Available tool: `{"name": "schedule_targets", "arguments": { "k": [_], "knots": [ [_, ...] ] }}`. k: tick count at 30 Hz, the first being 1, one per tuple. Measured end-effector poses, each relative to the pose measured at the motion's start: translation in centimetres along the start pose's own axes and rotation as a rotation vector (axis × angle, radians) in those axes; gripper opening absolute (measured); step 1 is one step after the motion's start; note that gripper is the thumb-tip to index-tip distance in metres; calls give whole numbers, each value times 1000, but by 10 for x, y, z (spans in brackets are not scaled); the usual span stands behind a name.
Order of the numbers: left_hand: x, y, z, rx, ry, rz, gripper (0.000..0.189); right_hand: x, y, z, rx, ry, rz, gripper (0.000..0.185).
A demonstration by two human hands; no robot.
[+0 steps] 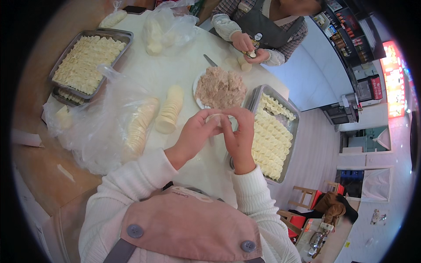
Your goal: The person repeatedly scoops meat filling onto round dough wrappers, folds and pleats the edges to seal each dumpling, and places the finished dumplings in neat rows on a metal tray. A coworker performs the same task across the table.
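Between the fingertips of both hands is a pale round dumpling wrapper (214, 117), partly covered by the fingers. My left hand (194, 134) supports it from the left, while my right hand (240, 133) pinches its edge; any filling inside is hidden. Just beyond them, a mound of minced meat filling (221, 86) is heaped on a white plate (196, 93). A leaning stack of round wrappers (169, 113) lies left of my hands. To the right, a metal tray (291, 149) holds rows of pleated dumplings (271, 141), with a gap near its far end.
Clear plastic bags (108, 131) with another wrapper stack (141, 120) spread across the left. Stacked dumpling trays (128, 42) stand at the far left. A knife (210, 60) rests beyond the plate. Across the table (177, 62), a co-worker's hands (250, 51) hold a wrapper.
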State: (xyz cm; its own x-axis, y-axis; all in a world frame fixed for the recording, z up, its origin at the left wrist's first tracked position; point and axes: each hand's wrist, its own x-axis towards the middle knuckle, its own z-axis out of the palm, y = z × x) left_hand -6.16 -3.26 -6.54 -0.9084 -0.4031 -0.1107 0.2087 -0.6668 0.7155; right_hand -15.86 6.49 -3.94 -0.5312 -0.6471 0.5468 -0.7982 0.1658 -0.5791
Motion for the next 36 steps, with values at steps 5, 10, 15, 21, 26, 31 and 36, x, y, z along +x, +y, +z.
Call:
{"name": "schedule_targets", "arguments": {
  "k": [5, 10, 15, 21, 26, 31, 36],
  "knots": [
    [-17, 9, 9, 401, -116, 475, 24, -15, -30, -12, 295, 69, 56, 20],
    [-11, 23, 7, 903, -293, 802, 25, -26, -46, -22, 507, 42, 168, 22],
    [-26, 37, 23, 914, -334, 817, 24, -34, -59, -38, 848, -16, 272, 27],
    [-37, 49, 31, 852, -368, 795, 24, -43, -64, -30, 1087, 7, 273, 37],
    [-39, 44, 31, 730, -344, 705, 33, -45, -58, -27, 779, -82, 27, 52],
    [-49, 37, 40, 710, -378, 743, 37, -29, -69, -33, 846, -213, 124, 49],
    [-62, 44, 49, 677, -355, 621, 37, -14, -77, -42, 564, -151, -74, 45]
  ]
}}
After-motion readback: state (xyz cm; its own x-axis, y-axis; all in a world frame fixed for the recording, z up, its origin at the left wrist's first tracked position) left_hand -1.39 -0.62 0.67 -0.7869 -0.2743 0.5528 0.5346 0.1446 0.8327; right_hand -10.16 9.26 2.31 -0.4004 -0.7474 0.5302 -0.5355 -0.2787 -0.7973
